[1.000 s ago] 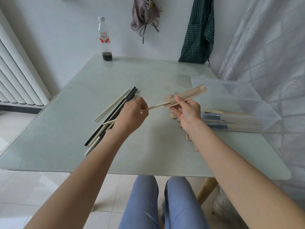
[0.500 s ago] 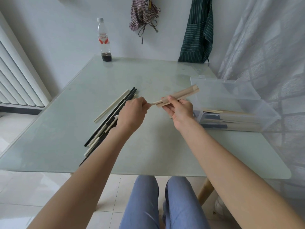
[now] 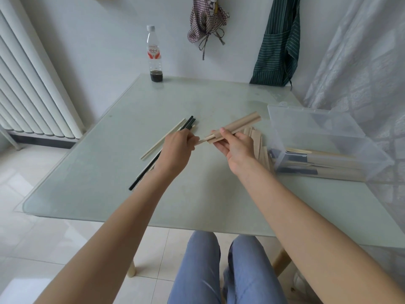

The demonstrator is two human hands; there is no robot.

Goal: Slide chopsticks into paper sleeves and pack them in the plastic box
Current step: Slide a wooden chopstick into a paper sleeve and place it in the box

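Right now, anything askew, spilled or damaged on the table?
Nothing stands out. The right hand holds a paper sleeve while the left hand feeds chopsticks into it. Loose chopsticks lie scattered, unspilled; the plastic box sits open.

Frosted glass table [image 3: 197, 194]. Clear plastic bottle with red label and dark liquid [image 3: 155, 54] far beyond the fingers. Checked cloth [image 3: 207, 20] and green striped apron [image 3: 278, 47] on wall. White ribbed radiator [image 3: 28, 80] left. Sheer curtain [image 3: 361, 62] right.
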